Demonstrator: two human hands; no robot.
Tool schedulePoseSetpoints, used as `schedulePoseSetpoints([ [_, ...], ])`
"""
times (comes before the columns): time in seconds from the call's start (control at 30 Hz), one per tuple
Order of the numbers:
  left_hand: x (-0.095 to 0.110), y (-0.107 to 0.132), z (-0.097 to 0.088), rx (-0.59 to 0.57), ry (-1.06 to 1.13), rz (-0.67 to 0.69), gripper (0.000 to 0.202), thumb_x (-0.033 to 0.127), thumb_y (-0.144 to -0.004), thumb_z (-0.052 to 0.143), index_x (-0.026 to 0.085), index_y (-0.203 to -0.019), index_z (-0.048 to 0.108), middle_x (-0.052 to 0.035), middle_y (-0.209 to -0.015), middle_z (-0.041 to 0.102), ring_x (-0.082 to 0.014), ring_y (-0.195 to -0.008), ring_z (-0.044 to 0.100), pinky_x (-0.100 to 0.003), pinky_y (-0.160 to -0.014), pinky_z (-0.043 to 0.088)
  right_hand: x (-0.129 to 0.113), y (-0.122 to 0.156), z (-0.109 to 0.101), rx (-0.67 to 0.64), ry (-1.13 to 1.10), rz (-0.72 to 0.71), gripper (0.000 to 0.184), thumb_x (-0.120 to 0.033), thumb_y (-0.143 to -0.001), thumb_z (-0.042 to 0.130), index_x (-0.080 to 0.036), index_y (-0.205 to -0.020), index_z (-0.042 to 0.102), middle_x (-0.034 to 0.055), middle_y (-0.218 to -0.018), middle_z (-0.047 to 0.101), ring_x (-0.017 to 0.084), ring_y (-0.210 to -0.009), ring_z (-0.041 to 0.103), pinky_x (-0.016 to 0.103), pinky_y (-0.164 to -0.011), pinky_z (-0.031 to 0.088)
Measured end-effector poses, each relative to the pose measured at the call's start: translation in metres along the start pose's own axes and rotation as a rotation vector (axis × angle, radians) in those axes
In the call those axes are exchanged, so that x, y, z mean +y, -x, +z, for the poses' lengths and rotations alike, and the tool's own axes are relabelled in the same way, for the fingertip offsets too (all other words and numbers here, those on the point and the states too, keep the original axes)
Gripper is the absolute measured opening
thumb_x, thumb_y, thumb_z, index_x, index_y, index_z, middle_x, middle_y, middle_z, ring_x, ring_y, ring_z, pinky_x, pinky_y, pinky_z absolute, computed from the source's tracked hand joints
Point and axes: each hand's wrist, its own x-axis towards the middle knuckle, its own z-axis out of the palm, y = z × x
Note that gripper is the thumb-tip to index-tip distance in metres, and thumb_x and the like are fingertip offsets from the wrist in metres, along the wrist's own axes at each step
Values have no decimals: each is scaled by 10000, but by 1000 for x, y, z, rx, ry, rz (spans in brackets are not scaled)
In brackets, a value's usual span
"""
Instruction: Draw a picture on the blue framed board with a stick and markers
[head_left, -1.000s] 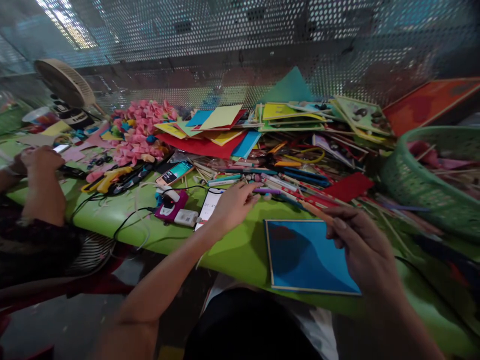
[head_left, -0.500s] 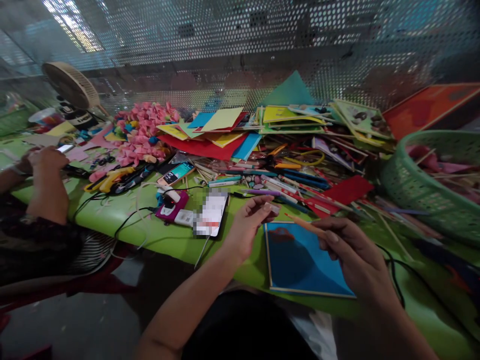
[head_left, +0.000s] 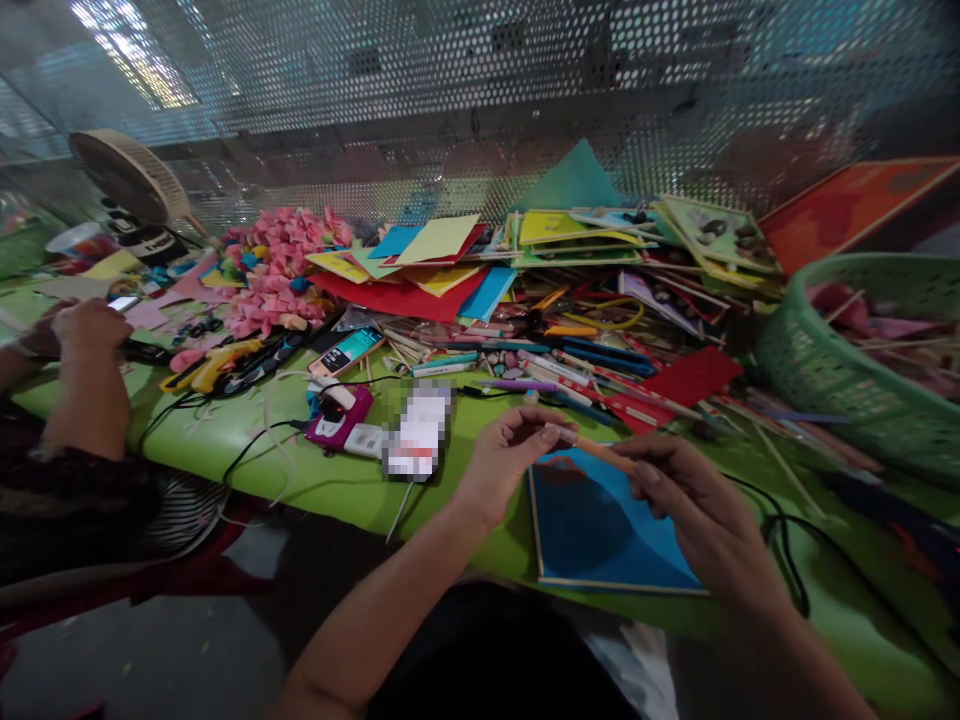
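Observation:
My right hand (head_left: 694, 505) is closed around a thin orange stick (head_left: 600, 452), which points left above a blue card (head_left: 600, 525) with a wooden border lying on the green table (head_left: 465, 500). My left hand (head_left: 510, 450) has its fingers curled and pinches the stick's left tip. The two hands meet just above the card's top edge. A phone (head_left: 420, 435) lies left of my left hand.
Coloured paper sheets (head_left: 442, 260), pens and sticks (head_left: 570, 365) are heaped behind my hands. A green basket (head_left: 832, 370) stands at the right. Pink paper flowers (head_left: 274, 270), a glue gun (head_left: 217, 360) and cables lie to the left. Another person's hand (head_left: 86, 335) rests at the far left.
My left hand has drawn back from the pens and closed on the tip of the stick. My right hand moved the stick slightly left to meet it.

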Motion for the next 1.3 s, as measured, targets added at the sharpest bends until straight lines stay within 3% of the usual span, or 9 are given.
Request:
schedulePoseSetpoints([
  [0.23, 0, 3, 2, -5, -29, 31, 318, 413, -754, 950, 200, -929, 792, -69, -990, 830, -205, -906, 775, -333, -830, 626, -3, -1, 1, -32, -13, 27, 303, -517, -975, 686, -232, -1028, 776, 16, -725, 663, 137, -592, 590, 222, -508, 481],
  [0.6, -6, 4, -2, 21, -23, 5, 405, 456, -709, 974, 176, -914, 767, -58, -828, 813, -207, -771, 780, -343, -733, 649, -6, 1, 4, -58, 51, -116, 257, -484, -993, 679, -245, -1031, 766, 65, -885, 794, 200, -757, 758, 265, -662, 609],
  [0.77, -6, 6, -4, 12, -14, -5, 437, 468, -679, 991, 167, -895, 760, -53, -783, 800, -207, -740, 778, -346, -724, 651, 1, 4, 3, -88, 100, -147, 176, -417, -1013, 665, -291, -1065, 778, 36, -869, 801, 187, -747, 766, 260, -691, 619],
  [1.03, -8, 7, -9, 10, -5, -7, 403, 444, -690, 991, 164, -872, 764, -73, -827, 817, -195, -736, 781, -316, -736, 632, 14, 6, 4, -134, 179, -140, 234, -425, -1014, 647, -253, -1099, 781, 86, -964, 820, 230, -835, 789, 306, -729, 641],
  [1.17, -7, 13, -6, 5, 22, -7, 443, 453, -743, 956, 196, -1049, 766, -82, -966, 841, -225, -851, 802, -358, -843, 637, 6, 7, 2, -127, 151, -139, 193, -380, -1015, 654, -271, -1115, 778, 64, -963, 817, 213, -832, 789, 276, -724, 637],
  [1.3, -5, 27, -9, 17, 14, 50, 486, 468, -828, 892, 256, -1237, 737, -70, -1104, 830, -233, -872, 815, -394, -916, 627, -9, 9, -17, -67, 232, -115, 191, -383, -1005, 674, -298, -1144, 775, 42, -983, 813, 194, -819, 775, 248, -714, 616],
])
